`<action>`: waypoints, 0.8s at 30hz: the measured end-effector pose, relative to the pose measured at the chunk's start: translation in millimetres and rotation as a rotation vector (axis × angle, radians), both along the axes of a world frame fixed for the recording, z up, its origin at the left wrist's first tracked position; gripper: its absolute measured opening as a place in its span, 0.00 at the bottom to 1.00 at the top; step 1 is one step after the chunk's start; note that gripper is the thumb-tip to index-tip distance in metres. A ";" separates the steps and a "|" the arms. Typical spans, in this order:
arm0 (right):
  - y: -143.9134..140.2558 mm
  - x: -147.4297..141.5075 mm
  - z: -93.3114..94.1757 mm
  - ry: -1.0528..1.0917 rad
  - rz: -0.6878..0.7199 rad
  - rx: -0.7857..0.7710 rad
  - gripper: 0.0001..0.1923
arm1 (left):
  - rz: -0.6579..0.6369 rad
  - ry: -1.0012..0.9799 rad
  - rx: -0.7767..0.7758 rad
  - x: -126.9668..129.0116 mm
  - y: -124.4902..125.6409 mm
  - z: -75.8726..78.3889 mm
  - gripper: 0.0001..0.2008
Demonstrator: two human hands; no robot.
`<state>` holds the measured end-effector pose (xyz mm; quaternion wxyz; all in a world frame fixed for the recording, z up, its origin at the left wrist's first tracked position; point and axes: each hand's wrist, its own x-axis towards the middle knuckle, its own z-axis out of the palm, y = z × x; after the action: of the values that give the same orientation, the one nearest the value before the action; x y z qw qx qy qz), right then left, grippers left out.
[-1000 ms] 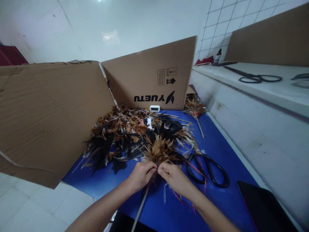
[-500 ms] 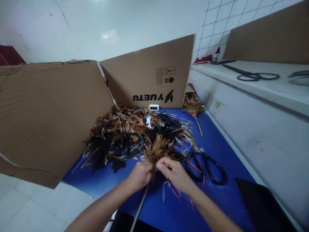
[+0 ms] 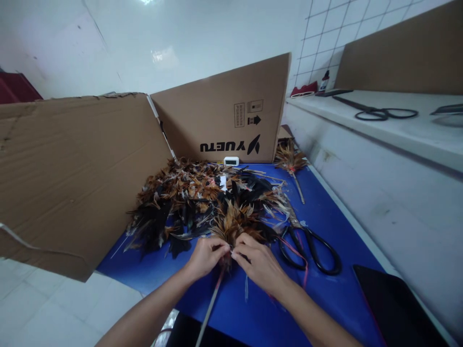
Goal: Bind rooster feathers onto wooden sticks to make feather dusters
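A feather duster point(image 3: 231, 219) of brown and black feathers stands in front of me, its thin stick point(image 3: 210, 308) slanting down toward my body. At the base of its feathers, my left hand point(image 3: 206, 258) pinches with thumb and forefinger. My right hand point(image 3: 255, 260) meets it there from the other side, its fingertips also closed. What lies between the fingertips is too small to make out. Reddish binding shows on the stick just below. Pink string point(image 3: 306, 270) trails near my right wrist, across the black-handled scissors point(image 3: 323, 250).
A heap of loose feathers point(image 3: 173, 193) spreads over the blue table point(image 3: 325, 217), walled by cardboard point(image 3: 217, 106). Another feather duster point(image 3: 291, 159) lies at the back right. A dark flat object point(image 3: 394, 299) is at the right edge. More scissors point(image 3: 379, 113) rest on the ledge.
My left hand has shifted slightly up and left, its thumb now visible against the forefinger. My right fingers have opened out a little, and the fingertips meet in front of the feathers.
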<state>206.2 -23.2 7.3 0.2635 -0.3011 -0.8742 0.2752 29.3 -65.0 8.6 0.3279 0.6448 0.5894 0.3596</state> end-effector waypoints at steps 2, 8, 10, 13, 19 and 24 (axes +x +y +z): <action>-0.4 1.4 0.3 -0.020 0.058 0.046 0.14 | 0.020 -0.166 -0.093 -1.3 2.0 -1.8 0.13; 0.9 0.2 1.4 0.000 0.149 0.065 0.13 | 0.010 -0.358 -0.197 -3.5 4.8 -0.8 0.13; 3.0 -1.0 2.4 0.093 0.088 -0.003 0.15 | -0.013 -0.302 -0.181 -4.7 3.9 1.0 0.11; 7.0 -3.4 -0.9 0.197 0.007 -0.123 0.14 | -0.051 -0.083 -0.084 -6.3 2.1 5.0 0.07; 9.4 -10.8 -16.6 0.206 0.048 -0.226 0.10 | -0.327 0.465 0.349 -9.6 3.7 17.0 0.10; 10.6 -13.6 -21.1 0.240 -0.002 -0.253 0.10 | -0.522 0.694 0.603 -15.4 7.2 16.9 0.13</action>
<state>192.6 -12.6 -13.8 0.3260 -0.2978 -0.7945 0.4169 13.9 -57.8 25.5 -0.0080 0.9169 0.3537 0.1848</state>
